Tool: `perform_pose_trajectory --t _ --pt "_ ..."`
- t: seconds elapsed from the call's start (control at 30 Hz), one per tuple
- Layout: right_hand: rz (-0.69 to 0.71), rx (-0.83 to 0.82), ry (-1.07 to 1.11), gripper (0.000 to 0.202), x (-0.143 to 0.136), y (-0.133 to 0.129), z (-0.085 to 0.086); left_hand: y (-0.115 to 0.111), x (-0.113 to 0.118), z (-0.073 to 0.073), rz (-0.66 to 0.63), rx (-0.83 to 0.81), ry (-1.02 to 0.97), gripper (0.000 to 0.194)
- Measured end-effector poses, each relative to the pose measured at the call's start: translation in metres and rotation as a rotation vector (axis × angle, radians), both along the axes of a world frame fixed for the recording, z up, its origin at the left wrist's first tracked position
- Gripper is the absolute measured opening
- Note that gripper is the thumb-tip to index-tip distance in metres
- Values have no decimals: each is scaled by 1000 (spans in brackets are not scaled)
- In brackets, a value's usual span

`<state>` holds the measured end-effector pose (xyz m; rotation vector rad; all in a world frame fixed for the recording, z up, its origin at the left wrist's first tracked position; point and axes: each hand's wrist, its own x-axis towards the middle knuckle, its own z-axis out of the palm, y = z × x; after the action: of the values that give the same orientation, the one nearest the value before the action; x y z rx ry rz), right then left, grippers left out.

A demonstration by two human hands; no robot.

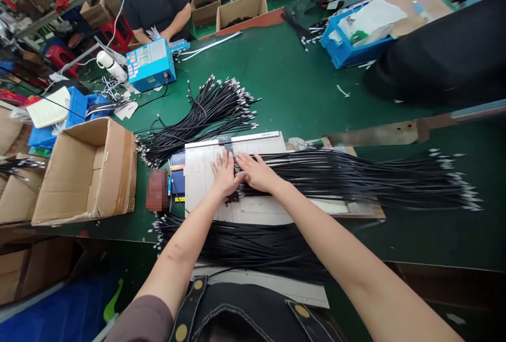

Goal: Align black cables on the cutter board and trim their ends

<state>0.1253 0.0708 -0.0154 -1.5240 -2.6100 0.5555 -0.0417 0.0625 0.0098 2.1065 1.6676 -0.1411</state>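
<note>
Side by side, my left hand (225,174) and my right hand (259,172) rest near the middle of a pale flat board (203,199). The left one has its fingers stretched out against a dark crossbar (225,143). Flat fingers of the right hand lie over the near ends of a row of black cables (316,173). These cables run straight to the right, their light-tipped ends fanned apart. What lies beneath my palms is hidden. A second bundle of black cables (272,247) lies closer to my body, and a loose pile of black cables (205,105) lies beyond the board.
An open cardboard box (114,173) stands at the left. Farther back are a blue machine (152,65), a white bottle (112,65) and a seated person (166,5). A blue bin (340,52) and a large black object (438,52) occupy the right side of the green table (284,84).
</note>
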Motion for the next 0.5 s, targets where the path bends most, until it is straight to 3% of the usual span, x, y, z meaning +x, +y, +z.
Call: perform_pose_trajectory --t 0.17,0.27,0.43,0.5 --pt "-402 93 -94 63 80 -6 0 11 22 3 -200 36 7 84" --pt "-489 77 -179 64 120 -25 -1 11 28 6 -252 78 26 85" --pt "-459 104 -195 67 122 -59 -4 6 25 9 -240 -1 -14 86" --pt "-499 134 -187 68 115 -65 -5 12 18 9 -163 -46 -66 79"
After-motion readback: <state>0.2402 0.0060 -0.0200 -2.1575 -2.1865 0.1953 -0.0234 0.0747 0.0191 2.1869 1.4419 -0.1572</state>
